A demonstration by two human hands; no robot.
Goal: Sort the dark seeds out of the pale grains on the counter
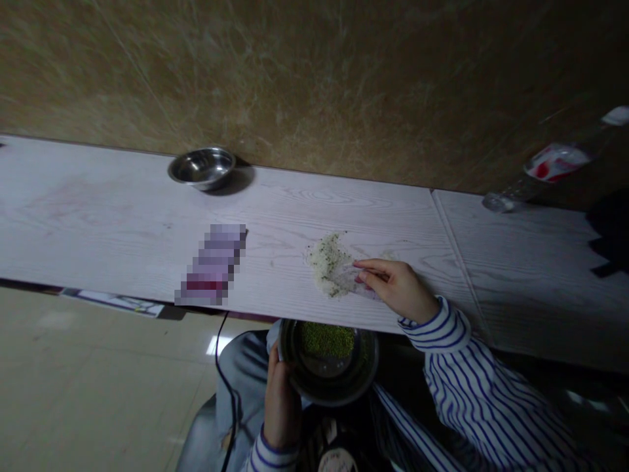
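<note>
My left hand (pixel 282 400) grips the left side of a metal bowl (pixel 368 383), over my lap and just below the table's front edge. Small green beans (pixel 327 339) lie inside it, gathered toward its far side. On the table, a loose pile of white grains mixed with green bits (pixel 329 262) is spread out. My right hand (pixel 388 282) reaches in from the right to the edge of this pile. Its index finger is stretched out and the thumb lies below, their tips slightly apart; I see nothing held between them.
A second metal bowl (pixel 202 169) stands near the wall. A pixelated flat object (pixel 211 265) lies left of the pile. At the right, a clear plastic bottle (pixel 555 164) has a red and white label. A black cable (pixel 226 387) hangs from the table (pixel 285 196).
</note>
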